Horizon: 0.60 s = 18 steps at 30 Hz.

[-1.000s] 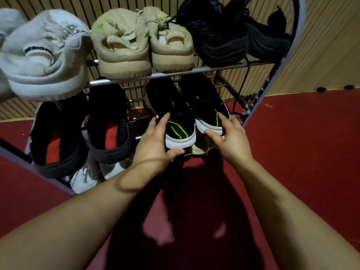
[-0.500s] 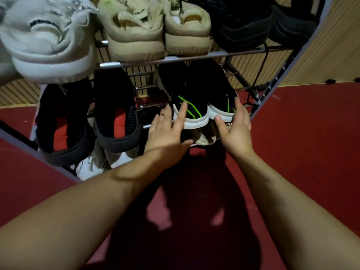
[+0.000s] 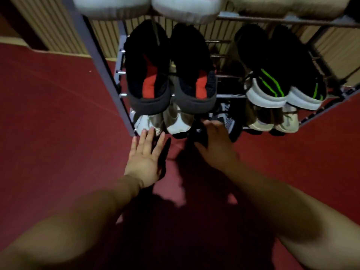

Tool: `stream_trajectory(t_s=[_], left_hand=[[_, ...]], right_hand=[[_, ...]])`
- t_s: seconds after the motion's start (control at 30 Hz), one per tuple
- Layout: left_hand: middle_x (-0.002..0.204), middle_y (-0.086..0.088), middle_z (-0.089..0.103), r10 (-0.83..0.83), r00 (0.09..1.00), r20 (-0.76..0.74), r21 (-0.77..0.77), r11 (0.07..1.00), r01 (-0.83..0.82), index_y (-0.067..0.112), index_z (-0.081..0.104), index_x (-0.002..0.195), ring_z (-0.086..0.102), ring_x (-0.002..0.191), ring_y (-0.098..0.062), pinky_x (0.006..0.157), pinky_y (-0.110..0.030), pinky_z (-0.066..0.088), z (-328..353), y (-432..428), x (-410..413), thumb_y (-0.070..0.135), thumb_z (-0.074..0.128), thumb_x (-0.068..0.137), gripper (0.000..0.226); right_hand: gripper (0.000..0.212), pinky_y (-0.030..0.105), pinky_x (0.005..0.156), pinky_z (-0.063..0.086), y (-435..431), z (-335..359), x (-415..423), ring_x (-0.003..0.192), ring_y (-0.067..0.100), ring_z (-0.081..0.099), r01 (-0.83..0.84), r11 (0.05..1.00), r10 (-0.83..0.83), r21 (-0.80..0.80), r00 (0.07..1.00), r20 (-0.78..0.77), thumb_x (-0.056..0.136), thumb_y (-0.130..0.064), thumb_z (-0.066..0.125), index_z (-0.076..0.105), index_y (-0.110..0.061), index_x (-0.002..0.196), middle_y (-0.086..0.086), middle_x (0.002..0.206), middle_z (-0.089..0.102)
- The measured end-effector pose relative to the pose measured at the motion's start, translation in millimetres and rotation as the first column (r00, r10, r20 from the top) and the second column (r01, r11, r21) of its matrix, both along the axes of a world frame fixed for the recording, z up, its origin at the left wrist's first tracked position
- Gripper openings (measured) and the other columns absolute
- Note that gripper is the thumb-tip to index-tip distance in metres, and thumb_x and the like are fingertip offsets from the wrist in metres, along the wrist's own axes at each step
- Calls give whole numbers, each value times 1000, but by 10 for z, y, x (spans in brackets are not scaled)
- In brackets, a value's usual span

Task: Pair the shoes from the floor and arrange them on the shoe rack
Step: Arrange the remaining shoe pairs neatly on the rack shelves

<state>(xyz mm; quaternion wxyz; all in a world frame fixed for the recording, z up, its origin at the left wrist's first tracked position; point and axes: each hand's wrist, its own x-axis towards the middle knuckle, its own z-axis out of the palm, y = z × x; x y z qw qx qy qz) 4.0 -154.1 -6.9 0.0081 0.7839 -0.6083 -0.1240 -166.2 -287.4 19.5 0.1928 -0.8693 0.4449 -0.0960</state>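
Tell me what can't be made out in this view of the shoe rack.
Head view only:
1. Pale top-shelf shoes: cut off by the upper edge; only heels show.
2. White bottom-shelf shoes: mostly hidden under the black, red-lined shoes.
3. Right hand: blurred and shadowed; whether it grips the black-and-white knit shoe is unclear.

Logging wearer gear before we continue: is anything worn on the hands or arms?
No. The left hand and right hand are ungloved, and the left forearm and right forearm are sleeveless to the frame edge. No watch, band or ring shows, though the picture is blurred.
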Motion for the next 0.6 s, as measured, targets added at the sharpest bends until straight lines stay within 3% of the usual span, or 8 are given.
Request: stream_trajectory(t_s=[0.1, 0.2, 0.27, 0.37, 0.43, 0.5, 0.6], left_hand=[[154, -11, -26, 148, 989, 3, 106, 983, -148, 16, -21, 146, -24, 141, -32, 113, -45, -15, 69, 71, 117, 36, 49, 89, 92], [155, -8, -25, 186, 982, -23, 196, 964, -178, 14, -18, 148, -23, 142, -30, 116, -45, -11, 91, 148, 246, 38, 48, 89, 91], [155, -8, -23, 199, 978, -58, 195, 963, -184, 16, -16, 148, -23, 142, -30, 116, -44, -11, 86, 201, 281, 39, 48, 89, 90], [157, -7, -18, 185, 974, -132, 115, 979, -170, 20, -10, 150, -22, 142, -30, 116, -42, -12, 116, 218, 261, 38, 50, 89, 88], [157, -6, -16, 176, 972, -157, 91, 982, -163, 22, -8, 150, -22, 142, -31, 115, -42, -12, 133, 182, 244, 37, 52, 87, 89], [157, -6, -15, 167, 971, -169, 71, 985, -157, 23, -7, 150, -22, 142, -32, 115, -42, -12, 149, 139, 225, 37, 55, 86, 90], [157, -7, -15, 144, 972, -187, 46, 989, -138, 23, -6, 150, -22, 142, -31, 115, -40, -14, 153, 79, 186, 37, 57, 86, 91]], right_hand=[[78, 45, 99, 39, 81, 43, 650, 120, 40, 46, -116, 991, 102, -67, 977, -186, 76, -54, 58, 38, -16, 142, 22, 133, 48], [88, 49, 115, 15, 53, -9, 1007, 143, 36, 13, -146, 989, 131, -15, 923, -361, 80, -56, 61, 18, -28, 150, 13, 158, 2], [80, 54, 116, 6, 1, -92, 1068, 145, 36, 4, -133, 991, 111, -24, 906, -409, 84, -55, 56, 18, -30, 150, 9, 159, -7], [65, 57, 113, 13, -40, -198, 1017, 143, 41, 2, -125, 992, 103, -23, 894, -436, 92, -44, 48, 21, -31, 149, 4, 160, 4], [49, 50, 105, 32, -61, -211, 973, 138, 42, 23, -137, 990, 142, 42, 894, -424, 96, -36, 44, 37, -24, 143, 6, 159, 9], [41, 43, 93, 43, -74, -176, 933, 126, 39, 44, -182, 983, 160, -21, 910, -382, 97, -31, 41, 47, -17, 135, 10, 155, 23], [43, 41, 80, 49, -100, -14, 786, 106, 38, 58, -196, 966, 126, -166, 925, -360, 97, -29, 37, 43, -19, 138, 16, 124, 56]])
